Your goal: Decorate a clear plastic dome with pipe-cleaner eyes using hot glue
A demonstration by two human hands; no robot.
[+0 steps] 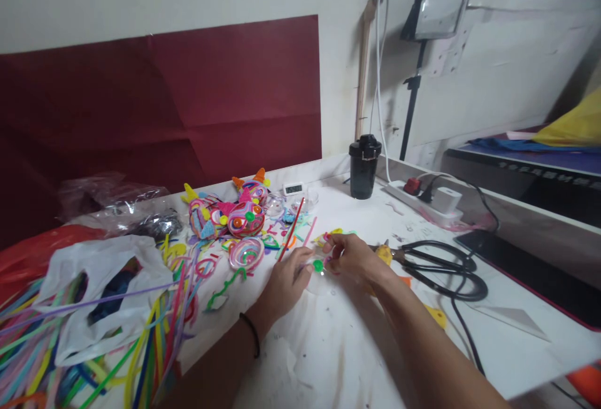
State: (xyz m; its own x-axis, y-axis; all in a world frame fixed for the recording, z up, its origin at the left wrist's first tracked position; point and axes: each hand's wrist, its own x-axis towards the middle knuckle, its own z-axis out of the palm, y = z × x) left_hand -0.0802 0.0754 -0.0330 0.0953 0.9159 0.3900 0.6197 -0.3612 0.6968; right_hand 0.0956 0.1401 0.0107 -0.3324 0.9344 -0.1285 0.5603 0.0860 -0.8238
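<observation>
Near the middle of the white table, my left hand (pixel 287 280) has its fingers closed on the left edge of a clear plastic piece (pixel 319 285). A green round spot (pixel 318 265) shows on that piece. My right hand (pixel 350 255) is pinched at the piece's right side, beside some pink and yellow bits; exactly what its fingertips hold is too small to make out. Left of my hands lie a bowl lined with coloured coils (pixel 246 253) and a green fuzzy strip (pixel 226 289). Decorated round figures (pixel 246 218) stand behind them.
Black-handled scissors (pixel 436 265) and a dark phone-like slab (pixel 526 277) lie right. A black cup (pixel 364 166) and power strip (pixel 422 202) are at the back. Pipe cleaners (pixel 154 346) and a white plastic bag (pixel 101 296) fill the left.
</observation>
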